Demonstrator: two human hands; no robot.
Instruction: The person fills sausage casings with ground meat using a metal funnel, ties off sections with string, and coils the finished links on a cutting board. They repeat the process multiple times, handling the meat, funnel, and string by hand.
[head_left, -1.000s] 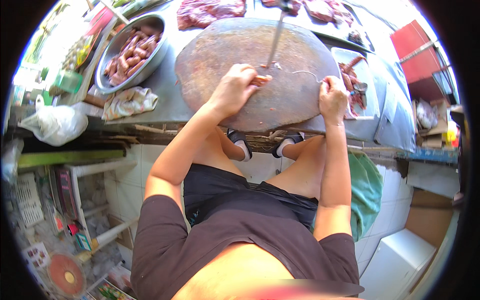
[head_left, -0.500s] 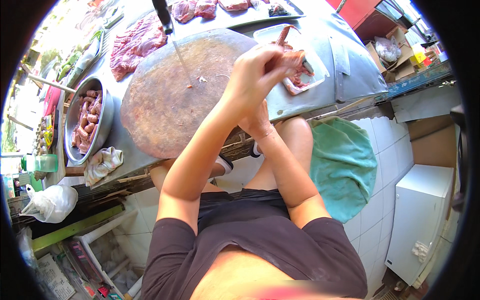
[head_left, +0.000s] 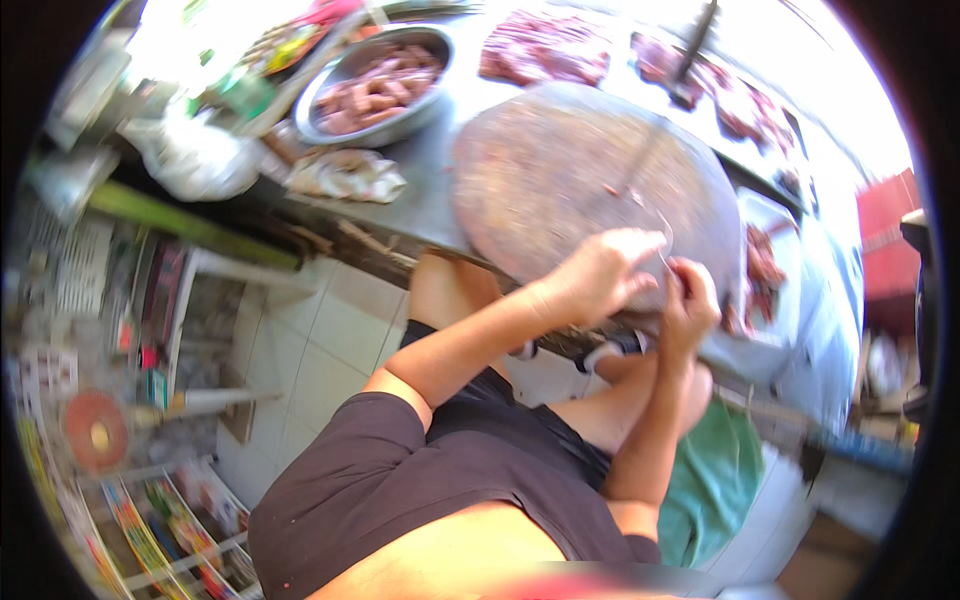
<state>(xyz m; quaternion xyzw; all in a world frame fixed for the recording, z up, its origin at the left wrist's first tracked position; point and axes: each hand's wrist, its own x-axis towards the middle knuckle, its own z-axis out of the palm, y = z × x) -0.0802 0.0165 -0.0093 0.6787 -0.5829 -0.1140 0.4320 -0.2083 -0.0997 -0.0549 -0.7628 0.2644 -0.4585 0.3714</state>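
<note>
My left hand (head_left: 595, 275) is above the near edge of a round wooden chopping board (head_left: 530, 190), its fingers stretched out and the thumb apart. Beside it, my right hand (head_left: 692, 305) is closed in a pinch on a thin pale string (head_left: 668, 235). The string curves up past my left fingertips over the board. A knife (head_left: 693, 60) with a dark handle stands upright, its blade tip down on the board near small meat scraps (head_left: 612, 190). Right of my right hand is a white plastic container (head_left: 785, 325) holding meat pieces (head_left: 762, 265).
A metal basin (head_left: 420, 112) of sausages (head_left: 385, 85) stands at the left, with a crumpled cloth (head_left: 345, 176) before it. Raw meat (head_left: 545, 48) lies behind the board. A white plastic bag (head_left: 200, 158) hangs farther left. A green towel (head_left: 712, 480) is beside my right leg.
My view has swung to the right, so the board appears farther right. My hands have left the white container and come to the board's near edge, apart, with a string now in the right.
</note>
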